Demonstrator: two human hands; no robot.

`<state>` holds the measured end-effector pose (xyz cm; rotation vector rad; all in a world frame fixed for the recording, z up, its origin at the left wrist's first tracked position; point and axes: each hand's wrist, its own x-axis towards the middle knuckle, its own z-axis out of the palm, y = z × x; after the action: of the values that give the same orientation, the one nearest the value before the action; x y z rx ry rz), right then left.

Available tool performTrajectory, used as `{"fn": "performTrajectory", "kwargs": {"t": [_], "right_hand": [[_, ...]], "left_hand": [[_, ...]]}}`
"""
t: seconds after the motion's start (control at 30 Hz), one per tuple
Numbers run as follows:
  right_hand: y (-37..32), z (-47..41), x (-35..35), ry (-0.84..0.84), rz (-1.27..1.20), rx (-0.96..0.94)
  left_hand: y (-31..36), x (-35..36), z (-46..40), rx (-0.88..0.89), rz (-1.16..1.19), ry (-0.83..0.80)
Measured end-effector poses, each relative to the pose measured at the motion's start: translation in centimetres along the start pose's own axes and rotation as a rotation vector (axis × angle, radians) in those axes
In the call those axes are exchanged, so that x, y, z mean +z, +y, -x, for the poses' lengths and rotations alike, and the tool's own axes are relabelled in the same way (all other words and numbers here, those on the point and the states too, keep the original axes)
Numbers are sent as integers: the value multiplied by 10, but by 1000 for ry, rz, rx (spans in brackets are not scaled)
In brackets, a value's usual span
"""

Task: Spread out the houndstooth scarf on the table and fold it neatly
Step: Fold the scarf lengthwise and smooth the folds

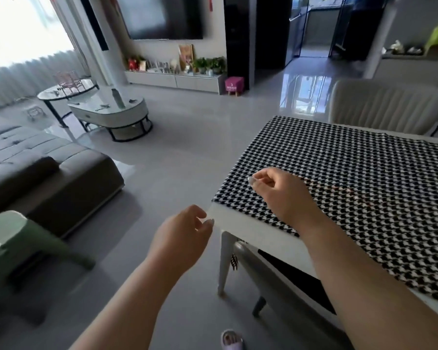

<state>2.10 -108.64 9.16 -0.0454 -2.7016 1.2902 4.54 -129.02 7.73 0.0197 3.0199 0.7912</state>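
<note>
- The houndstooth scarf [352,178] lay spread flat over the white tabletop [240,221], its short end running along the tabletop's edge just under the fingers of both hands.
- The right hand [281,195] hung above the scarf near that end, its fingers loosely curled with the thumb close to the forefinger; they held nothing, and whether they touched the cloth could not be told.
- The left hand [185,233] hovered off the tabletop, just beside its near corner, fingers relaxed and empty, tips pointing at the scarf's near corner.
- Judged from this, spreading looked done and the fold was not yet begun.
- To do it well, each hand would probably pinch one corner of the short end beneath the fingers, lift both together, and carry the end away along the scarf, matching edges before pressing the crease.
- The cloth hung slightly past the tabletop's edge, so an uneven pull might drag it off.
- Beyond the fingers stood a pale chair [387,107]; far off lay a glossy grey floor [182,137], a sofa [43,170] and a coffee table [111,109].
</note>
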Motion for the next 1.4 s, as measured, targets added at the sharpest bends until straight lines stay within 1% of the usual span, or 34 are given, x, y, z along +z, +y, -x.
{"fn": "performTrajectory", "kwargs": {"t": [0.13, 0.23, 0.43, 0.6, 0.73, 0.83, 0.9, 1.1, 1.23, 1.4], "right_hand": [[-16, -60, 45, -21, -26, -22], [-25, -108, 79, -28, -27, -2], [-41, -183, 131, -25, -11, 50], [-51, -224, 168, 32, 37, 136], [-65, -247, 202, 153, 59, 220], [-78, -249, 232, 265, 28, 347], [-86, -244, 253, 310, 9, 439], [-82, -224, 300, 351, -3, 698], [-48, -214, 327, 353, 31, 923], [14, -207, 361, 359, -27, 1236]], "left_hand": [[-36, -12, -58, -29, -11, -12], [-59, -21, -110, -32, -45, -34], [-97, -31, -199, 8, -80, -99], [-133, -37, -263, 96, -70, -183], [-169, -46, -314, 216, -101, -259], [-197, -59, -351, 317, -131, -343], [-212, -65, -370, 387, -147, -416], [-221, -51, -406, 567, -154, -578], [-209, -17, -429, 666, -163, -666], [-187, 24, -451, 762, -199, -756]]}}
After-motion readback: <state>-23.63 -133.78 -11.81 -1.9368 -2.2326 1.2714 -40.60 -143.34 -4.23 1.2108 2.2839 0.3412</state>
